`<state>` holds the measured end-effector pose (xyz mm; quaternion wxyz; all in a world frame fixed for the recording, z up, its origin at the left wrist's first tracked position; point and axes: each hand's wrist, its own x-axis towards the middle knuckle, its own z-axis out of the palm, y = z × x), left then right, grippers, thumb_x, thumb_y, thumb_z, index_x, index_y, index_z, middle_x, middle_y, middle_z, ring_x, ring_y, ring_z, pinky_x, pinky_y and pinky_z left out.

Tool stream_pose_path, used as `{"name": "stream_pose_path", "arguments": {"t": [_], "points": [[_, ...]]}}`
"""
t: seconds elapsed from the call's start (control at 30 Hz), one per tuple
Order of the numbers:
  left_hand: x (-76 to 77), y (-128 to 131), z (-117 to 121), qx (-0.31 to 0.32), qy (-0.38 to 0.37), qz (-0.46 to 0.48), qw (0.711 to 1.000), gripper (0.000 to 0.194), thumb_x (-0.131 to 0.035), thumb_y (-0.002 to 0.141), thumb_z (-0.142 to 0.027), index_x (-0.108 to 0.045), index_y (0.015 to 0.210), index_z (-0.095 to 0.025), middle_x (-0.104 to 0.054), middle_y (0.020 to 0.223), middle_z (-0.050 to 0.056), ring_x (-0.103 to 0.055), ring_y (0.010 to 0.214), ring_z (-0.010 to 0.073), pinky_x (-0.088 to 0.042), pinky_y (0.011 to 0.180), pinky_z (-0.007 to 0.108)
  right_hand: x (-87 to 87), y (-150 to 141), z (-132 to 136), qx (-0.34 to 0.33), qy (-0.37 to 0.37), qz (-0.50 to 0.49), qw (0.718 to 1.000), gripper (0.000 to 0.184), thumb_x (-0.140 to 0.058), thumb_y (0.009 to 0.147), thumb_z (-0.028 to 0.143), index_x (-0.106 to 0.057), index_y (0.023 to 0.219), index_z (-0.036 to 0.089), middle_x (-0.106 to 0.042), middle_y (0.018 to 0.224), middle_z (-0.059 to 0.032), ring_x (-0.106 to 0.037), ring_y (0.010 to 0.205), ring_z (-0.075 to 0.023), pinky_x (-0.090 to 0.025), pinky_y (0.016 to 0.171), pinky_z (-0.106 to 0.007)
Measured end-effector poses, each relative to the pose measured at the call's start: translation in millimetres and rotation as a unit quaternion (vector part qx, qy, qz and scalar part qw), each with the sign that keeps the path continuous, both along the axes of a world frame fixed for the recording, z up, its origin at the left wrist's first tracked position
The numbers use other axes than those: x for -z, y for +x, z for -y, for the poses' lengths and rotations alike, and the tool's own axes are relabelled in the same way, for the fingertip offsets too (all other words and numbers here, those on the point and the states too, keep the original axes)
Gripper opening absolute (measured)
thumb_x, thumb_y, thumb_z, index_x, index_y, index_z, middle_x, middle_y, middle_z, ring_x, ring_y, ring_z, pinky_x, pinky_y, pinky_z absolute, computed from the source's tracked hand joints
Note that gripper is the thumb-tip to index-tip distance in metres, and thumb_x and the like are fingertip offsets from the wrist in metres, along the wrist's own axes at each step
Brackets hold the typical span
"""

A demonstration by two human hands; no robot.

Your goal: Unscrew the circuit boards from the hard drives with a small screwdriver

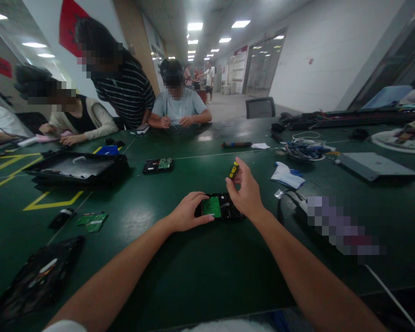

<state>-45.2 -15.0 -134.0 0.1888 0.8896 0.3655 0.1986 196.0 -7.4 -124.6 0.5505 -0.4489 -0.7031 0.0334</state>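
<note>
A black hard drive (231,211) with a green circuit board (212,207) on its upper face lies flat on the green table. My left hand (190,213) grips its left end, thumb along the near edge and fingers over the far edge. Above the right end, my right hand (244,189) is closed on a screwdriver (234,169) with a yellow and black handle. The screwdriver's shaft is hidden or too faint to make out, so I cannot tell whether its tip touches the drive.
Another hard drive (158,165) lies farther off, left of centre. Black trays (79,168), loose green boards (93,222) and a dark casing (38,279) are at left. At right are a white glove (286,176), a power strip (306,210) and a grey metal box (376,166). Several people are across the table.
</note>
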Motion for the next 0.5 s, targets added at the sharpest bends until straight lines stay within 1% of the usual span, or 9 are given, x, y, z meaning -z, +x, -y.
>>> {"name": "stream_pose_path", "arguments": {"t": [0.07,0.13,0.3,0.4,0.5], "points": [[0.5,0.3,0.5,0.0,-0.004,-0.001,1.0,0.07,-0.068,0.087,-0.064,-0.056,0.138,-0.017,-0.057,0.144,0.018,-0.052,0.136,0.0331,-0.044,0.115,0.053,-0.1,-1.3,1.2,-0.008,0.004,-0.021,1.0,0.066,-0.057,0.098,0.031,-0.029,0.159,0.028,-0.056,0.147,-0.0149,-0.072,0.105,-0.0256,-0.066,0.087,-0.045],[0.4,0.8,0.7,0.0,-0.007,-0.002,1.0,0.071,-0.068,0.087,-0.063,-0.055,0.139,-0.017,-0.057,0.144,0.019,-0.052,0.136,0.0335,-0.043,0.115,0.054,0.3,-3.1,2.8,-0.024,0.001,-0.03,0.999,0.066,-0.058,0.099,0.033,-0.029,0.158,0.029,-0.06,0.142,-0.0137,-0.073,0.099,-0.0234,-0.066,0.087,-0.044],[-0.4,2.4,1.5,-0.006,-0.039,0.004,0.999,0.071,-0.066,0.088,-0.063,-0.053,0.143,-0.018,-0.053,0.147,0.019,-0.05,0.138,0.0335,-0.043,0.116,0.055,1.9,-7.3,5.9,-0.043,-0.012,-0.02,0.999,0.066,-0.057,0.099,0.033,-0.028,0.158,0.029,-0.061,0.139,-0.0137,-0.073,0.097,-0.0235,-0.066,0.087,-0.046],[1.4,2.7,1.4,-0.01,-0.046,0.018,0.999,0.07,-0.067,0.088,-0.061,-0.053,0.143,-0.02,-0.053,0.147,0.018,-0.05,0.138,0.0331,-0.042,0.116,0.055,1.2,-7.6,6.2,-0.048,-0.017,-0.012,0.999,0.065,-0.056,0.099,0.033,-0.03,0.158,0.029,-0.064,0.135,-0.013,-0.073,0.095,-0.0239,-0.066,0.087,-0.046],[4.3,3.0,0.3,-0.016,-0.049,0.028,0.998,0.065,-0.066,0.09,-0.059,-0.054,0.141,-0.02,-0.055,0.145,0.017,-0.052,0.136,0.0321,-0.043,0.116,0.054,0.3,-6.8,5.8,-0.043,-0.009,-0.003,0.999,0.063,-0.056,0.099,0.031,-0.032,0.157,0.029,-0.063,0.137,-0.0128,-0.073,0.096,-0.0234,-0.066,0.087,-0.046]]}}
